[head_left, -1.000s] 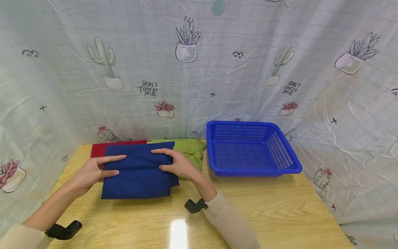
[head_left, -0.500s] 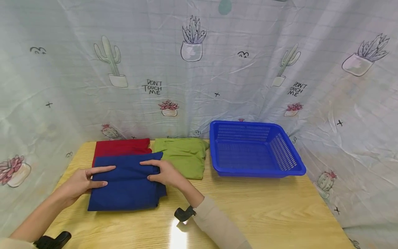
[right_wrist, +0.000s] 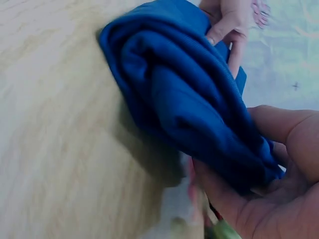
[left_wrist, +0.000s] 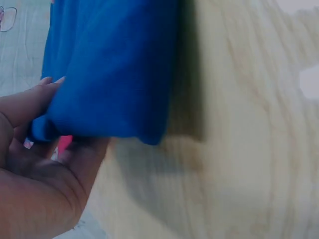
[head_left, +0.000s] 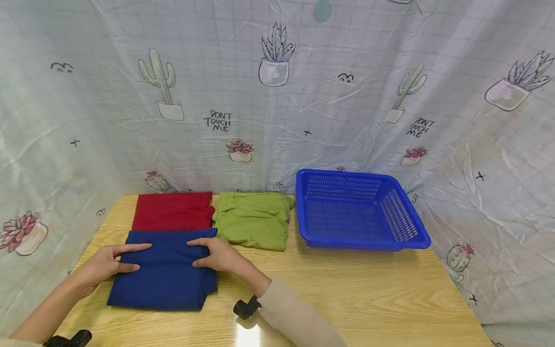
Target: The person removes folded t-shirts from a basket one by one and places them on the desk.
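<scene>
A folded navy-blue garment [head_left: 158, 284] is held at its two sides, in front of a folded red garment [head_left: 173, 212]. My left hand [head_left: 104, 265] grips its left side, thumb on top and other fingers underneath, as the left wrist view shows. On the opposite side my right hand [head_left: 223, 255] pinches the layers in the same way. Rolled folds and a stitched seam of the blue garment [right_wrist: 184, 94] face the right wrist view. Its shadow on the wood suggests it sits slightly above the table. The hidden fingers lie beneath the cloth.
A folded green garment [head_left: 253, 221] lies right of the red one. Further right stands a blue plastic basket [head_left: 364, 243] with slotted walls. A printed curtain [head_left: 277, 111] hangs behind and beside the wooden table [head_left: 368, 299].
Both hands have brought the blue garment nearer to me, lower and slightly left in the head view. More of the red and green garments shows now. The head view has shifted a little.
</scene>
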`<state>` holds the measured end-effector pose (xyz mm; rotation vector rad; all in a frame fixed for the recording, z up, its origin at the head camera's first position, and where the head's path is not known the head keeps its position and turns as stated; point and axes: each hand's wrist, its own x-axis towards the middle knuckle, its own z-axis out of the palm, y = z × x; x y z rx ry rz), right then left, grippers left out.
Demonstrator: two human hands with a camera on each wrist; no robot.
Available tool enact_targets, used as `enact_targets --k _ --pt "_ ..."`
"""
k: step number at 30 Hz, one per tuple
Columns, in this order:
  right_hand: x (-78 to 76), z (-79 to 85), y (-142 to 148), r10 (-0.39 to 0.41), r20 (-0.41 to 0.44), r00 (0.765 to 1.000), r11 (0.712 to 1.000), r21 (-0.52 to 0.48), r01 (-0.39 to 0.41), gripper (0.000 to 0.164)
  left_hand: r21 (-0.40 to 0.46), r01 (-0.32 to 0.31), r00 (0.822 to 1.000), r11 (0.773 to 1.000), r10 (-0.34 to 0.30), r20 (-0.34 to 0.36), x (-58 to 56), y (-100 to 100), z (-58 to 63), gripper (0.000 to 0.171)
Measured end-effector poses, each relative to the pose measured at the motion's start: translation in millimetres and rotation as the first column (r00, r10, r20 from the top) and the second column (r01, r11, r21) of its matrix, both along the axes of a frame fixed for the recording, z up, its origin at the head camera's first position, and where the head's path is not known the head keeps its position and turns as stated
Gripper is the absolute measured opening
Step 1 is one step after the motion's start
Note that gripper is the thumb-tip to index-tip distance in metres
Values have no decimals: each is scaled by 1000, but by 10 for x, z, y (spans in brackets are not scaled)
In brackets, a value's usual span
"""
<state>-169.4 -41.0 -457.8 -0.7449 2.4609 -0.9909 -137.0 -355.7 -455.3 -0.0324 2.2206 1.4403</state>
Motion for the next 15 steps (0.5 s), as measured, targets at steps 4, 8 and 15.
enact_targets --k 4,8,15 --pt "93 -43 -41 0 -73 997 996 89 7 52 -40 32 999 999 -31 29 46 -51 -65 68" --pt "151 -79 -57 -4 -156 988 986 161 29 50 -46 52 998 998 -51 28 77 -75 -115 71" --pt "153 -119 -74 -24 -235 972 977 199 72 47 -134 62 995 989 -71 -66 -36 -25 -106 66"
